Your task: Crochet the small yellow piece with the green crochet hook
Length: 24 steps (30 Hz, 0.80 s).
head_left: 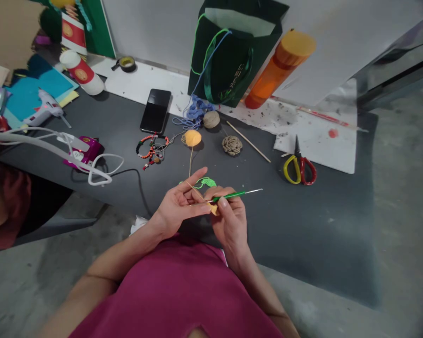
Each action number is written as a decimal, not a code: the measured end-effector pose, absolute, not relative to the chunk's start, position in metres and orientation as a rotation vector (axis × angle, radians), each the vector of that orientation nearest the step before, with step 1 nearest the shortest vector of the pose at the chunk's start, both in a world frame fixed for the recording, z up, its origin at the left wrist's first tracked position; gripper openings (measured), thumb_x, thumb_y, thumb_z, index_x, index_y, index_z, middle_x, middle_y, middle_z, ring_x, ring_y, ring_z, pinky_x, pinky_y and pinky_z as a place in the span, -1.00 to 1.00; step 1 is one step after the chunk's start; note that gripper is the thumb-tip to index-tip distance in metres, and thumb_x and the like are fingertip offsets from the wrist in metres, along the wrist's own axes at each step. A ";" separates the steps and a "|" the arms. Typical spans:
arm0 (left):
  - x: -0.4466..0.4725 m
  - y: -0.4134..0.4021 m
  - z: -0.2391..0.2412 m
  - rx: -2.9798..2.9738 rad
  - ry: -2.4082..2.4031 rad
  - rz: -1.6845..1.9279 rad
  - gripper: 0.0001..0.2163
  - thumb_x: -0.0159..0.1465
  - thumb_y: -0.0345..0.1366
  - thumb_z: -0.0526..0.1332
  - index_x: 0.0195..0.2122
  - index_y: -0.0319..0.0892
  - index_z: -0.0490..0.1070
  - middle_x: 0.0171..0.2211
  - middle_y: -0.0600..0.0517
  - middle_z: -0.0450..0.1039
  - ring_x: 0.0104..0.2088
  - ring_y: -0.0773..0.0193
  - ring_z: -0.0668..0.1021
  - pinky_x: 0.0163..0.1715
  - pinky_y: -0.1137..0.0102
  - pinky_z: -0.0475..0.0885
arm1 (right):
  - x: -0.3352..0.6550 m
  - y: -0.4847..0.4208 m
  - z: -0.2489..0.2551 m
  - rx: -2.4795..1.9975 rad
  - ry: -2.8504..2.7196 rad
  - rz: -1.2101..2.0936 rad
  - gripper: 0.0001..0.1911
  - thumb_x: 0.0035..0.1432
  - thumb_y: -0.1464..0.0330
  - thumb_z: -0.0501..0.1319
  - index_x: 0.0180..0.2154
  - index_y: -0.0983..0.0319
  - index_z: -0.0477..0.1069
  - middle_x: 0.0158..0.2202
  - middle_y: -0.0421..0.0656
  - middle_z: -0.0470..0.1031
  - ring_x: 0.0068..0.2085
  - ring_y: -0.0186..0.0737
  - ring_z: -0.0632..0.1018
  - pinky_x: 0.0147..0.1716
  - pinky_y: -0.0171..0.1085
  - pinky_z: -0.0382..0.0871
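My right hand (230,217) is closed round a green-handled crochet hook (237,194) whose metal tip points right. My left hand (179,203) pinches a small yellow crochet piece (214,209) between thumb and fingers, with its forefinger raised and yellow yarn (191,162) running over it. That strand leads up to a small yellow yarn ball (192,138) on the dark table (303,225). A bit of green crochet (207,182) shows just behind my fingers. Both hands meet above the table's near edge.
Red-and-yellow scissors (299,168), a wooden stick (248,142), a beige crochet rosette (231,145), a beige yarn ball (211,119), a black phone (155,111), beaded bracelets (152,146), a green bag (229,51), an orange bottle (280,68), a glue gun (45,108) and white cables (70,155) lie around.
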<state>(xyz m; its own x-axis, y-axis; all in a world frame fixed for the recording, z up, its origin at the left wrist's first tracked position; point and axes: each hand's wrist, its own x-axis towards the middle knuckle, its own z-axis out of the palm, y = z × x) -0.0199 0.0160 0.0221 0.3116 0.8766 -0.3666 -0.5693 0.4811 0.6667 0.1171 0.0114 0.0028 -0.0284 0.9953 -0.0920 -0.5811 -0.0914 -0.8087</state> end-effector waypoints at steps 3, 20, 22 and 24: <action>-0.019 0.017 0.022 0.430 0.797 1.016 -0.12 -0.01 -0.42 0.56 0.36 -0.10 0.31 -0.55 0.22 0.53 -0.44 0.43 0.58 -0.22 0.48 0.49 | 0.116 0.011 0.002 -0.777 -0.676 1.523 -0.82 0.10 0.15 0.45 -0.39 0.06 0.55 -0.47 -0.30 0.48 -0.43 -0.31 0.49 -0.34 -0.25 0.48; -0.027 0.019 0.019 0.414 0.876 1.088 -0.22 0.01 -0.36 0.55 0.30 -0.16 0.38 -0.42 0.11 0.66 -0.35 0.34 0.64 -0.13 0.40 0.50 | 0.120 0.018 0.001 -1.021 -0.745 1.498 -0.65 0.02 0.03 0.46 -0.38 0.09 0.44 -0.47 -0.30 0.49 -0.50 -0.33 0.52 -0.49 -0.30 0.50; -0.028 0.020 0.017 0.378 0.857 1.089 -0.21 0.04 -0.37 0.54 0.32 -0.18 0.34 -0.44 0.13 0.64 -0.38 0.40 0.60 -0.20 0.47 0.46 | 0.119 0.019 0.000 -1.042 -0.761 1.498 -0.64 0.02 0.02 0.46 -0.36 0.10 0.43 -0.45 -0.29 0.52 -0.49 -0.32 0.53 -0.49 -0.29 0.51; -0.029 0.020 0.016 0.359 0.822 1.074 -0.19 0.05 -0.39 0.52 0.35 -0.16 0.30 -0.41 0.13 0.63 -0.39 0.43 0.58 -0.22 0.48 0.43 | 0.117 0.020 -0.002 -1.045 -0.768 1.492 -0.65 0.03 0.03 0.45 -0.34 0.10 0.44 -0.42 -0.28 0.54 -0.48 -0.32 0.55 -0.46 -0.28 0.53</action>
